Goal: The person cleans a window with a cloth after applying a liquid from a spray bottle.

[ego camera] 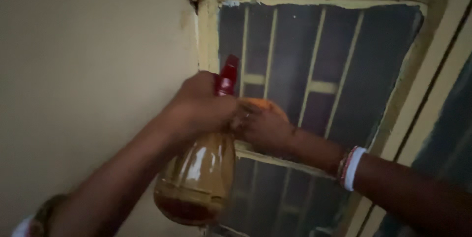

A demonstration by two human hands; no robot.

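Amber plastic spray bottle (196, 178) hangs below left hand (199, 106), tilted, little dark liquid pooled at bottom. Left hand clenched around bottle neck; red spray head (227, 77) sticks up just above fist. Right hand (263, 126) just beside grip, touching left fingers, closed on orange cloth (258, 104), pressed toward dark window pane (364, 70). Beaded bracelets (350, 167) on right wrist. Pale yellow window frame (209, 35) behind both hands, bars beyond glass. Beige wall (88, 60) left of grip.
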